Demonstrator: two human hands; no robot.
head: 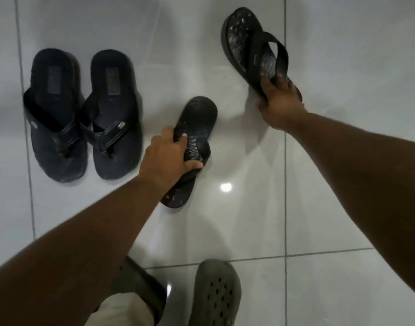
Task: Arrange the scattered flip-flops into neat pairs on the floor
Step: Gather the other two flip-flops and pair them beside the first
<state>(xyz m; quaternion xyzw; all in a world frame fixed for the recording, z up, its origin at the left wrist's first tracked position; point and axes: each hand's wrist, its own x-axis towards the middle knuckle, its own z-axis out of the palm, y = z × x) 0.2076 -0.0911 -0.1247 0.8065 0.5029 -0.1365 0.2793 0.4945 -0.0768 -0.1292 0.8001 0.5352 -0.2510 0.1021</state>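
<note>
The left hand (164,158) grips a black flip-flop (190,149) across its middle, fingers curled over the strap and the thumb tucked under the near edge. The sole's heel end reaches away past the fingers, and the toe end juts back toward the person, under the wrist. It rests on or just above the white tiled floor (319,208); which one is hard to tell.

The right hand (279,100) holds the matching flip-flop (253,48) by one end, fingers wrapped over the edge there. The rest of the sole, with its patterned footbed and looped strap, extends up and away from the grip, tilted on its side. The two held flip-flops are well apart.

Left of the left hand, a dark blue pair (81,118) lies side by side on the floor, edges touching. Below both arms, a grey clog (216,295) shows on the person's foot.
</note>
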